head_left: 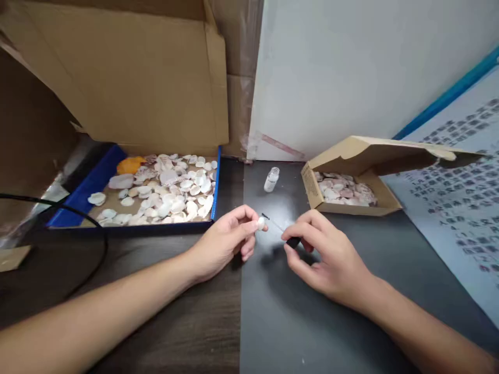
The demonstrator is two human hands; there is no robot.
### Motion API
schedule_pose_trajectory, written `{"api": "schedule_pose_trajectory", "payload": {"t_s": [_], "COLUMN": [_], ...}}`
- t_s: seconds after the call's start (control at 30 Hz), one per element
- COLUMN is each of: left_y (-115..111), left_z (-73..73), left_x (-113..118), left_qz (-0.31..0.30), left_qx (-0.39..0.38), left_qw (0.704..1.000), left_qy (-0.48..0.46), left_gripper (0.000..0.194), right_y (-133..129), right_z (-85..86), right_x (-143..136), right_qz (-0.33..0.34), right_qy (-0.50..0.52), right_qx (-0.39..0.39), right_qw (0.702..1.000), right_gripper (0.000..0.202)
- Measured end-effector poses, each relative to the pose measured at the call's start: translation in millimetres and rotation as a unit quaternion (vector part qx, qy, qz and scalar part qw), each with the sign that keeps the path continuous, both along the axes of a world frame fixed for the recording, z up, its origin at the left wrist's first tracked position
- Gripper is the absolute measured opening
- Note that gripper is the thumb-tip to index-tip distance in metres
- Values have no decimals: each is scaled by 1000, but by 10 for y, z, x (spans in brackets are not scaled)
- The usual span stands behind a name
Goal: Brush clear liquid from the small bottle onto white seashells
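Between the thumb and finger of my left hand (230, 236) is a small white seashell (261, 223). My right hand (325, 252) pinches the black cap of a small applicator brush (293, 242). Its thin stem points up and left, and the dark tip is close to the shell; I cannot tell whether they touch. Beyond both hands, a small clear glass bottle (272, 179) stands uncapped, with a pale label or contents.
At the left, an open blue-edged cardboard box (74, 200) holds many white shells and an orange piece (130, 165). A smaller cardboard box (312, 187) with shells stands at the right, beside a printed sheet (460, 208). A black cable (104, 249) crosses the left side.
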State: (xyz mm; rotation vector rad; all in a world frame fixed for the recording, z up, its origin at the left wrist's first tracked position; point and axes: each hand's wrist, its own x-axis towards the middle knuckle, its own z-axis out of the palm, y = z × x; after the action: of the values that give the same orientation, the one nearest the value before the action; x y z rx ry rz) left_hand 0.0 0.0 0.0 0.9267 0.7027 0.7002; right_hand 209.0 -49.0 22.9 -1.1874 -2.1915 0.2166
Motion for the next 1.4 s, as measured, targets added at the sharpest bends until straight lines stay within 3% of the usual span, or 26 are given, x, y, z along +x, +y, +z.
{"api": "schedule_pose_trajectory", "payload": {"t_s": [0.17, 0.3, 0.47, 0.6, 0.77, 0.9, 1.03, 1.2, 1.4], "left_y": [-35, -31, -35, -43, -38, -39, -34, -23, -31], "left_z": [9, 8, 11, 42, 59, 55, 35, 28, 45], "left_x": [-14, -16, -15, -2, 8, 1, 0, 10, 10], "left_qz": [4, -2, 11, 23, 27, 16, 17, 21, 33], "left_qx": [-6, -7, -17, -30, -34, -30, -34, -41, -48], "left_qw": [1000, 1000, 1000, 999, 999, 999, 999, 998, 997], "left_qy": [-10, -8, -19, -21, -29, -20, -26, -36, -50], "left_gripper": [21, 21, 23, 25, 24, 22, 20, 18, 20], "right_y": [-7, 5, 5, -5, -18, -13, -7, -7, -10], "right_z": [-14, -25, -19, -13, -14, -11, -12, -11, -3], "right_x": [10, 11, 9, 11, 13, 16, 12, 8, 3], "right_qz": [27, 2, 29, 0, 32, 3, 34, 4, 20], "right_qy": [-12, -7, 3, 2, 6, 9, 8, 9, 5], "right_qx": [-8, -14, -10, -13, -8, -4, 3, 6, 5], "right_qw": [1000, 1000, 1000, 1000, 999, 1000, 999, 1000, 1000], "right_gripper": [13, 13, 14, 13, 15, 13, 15, 13, 14]}}
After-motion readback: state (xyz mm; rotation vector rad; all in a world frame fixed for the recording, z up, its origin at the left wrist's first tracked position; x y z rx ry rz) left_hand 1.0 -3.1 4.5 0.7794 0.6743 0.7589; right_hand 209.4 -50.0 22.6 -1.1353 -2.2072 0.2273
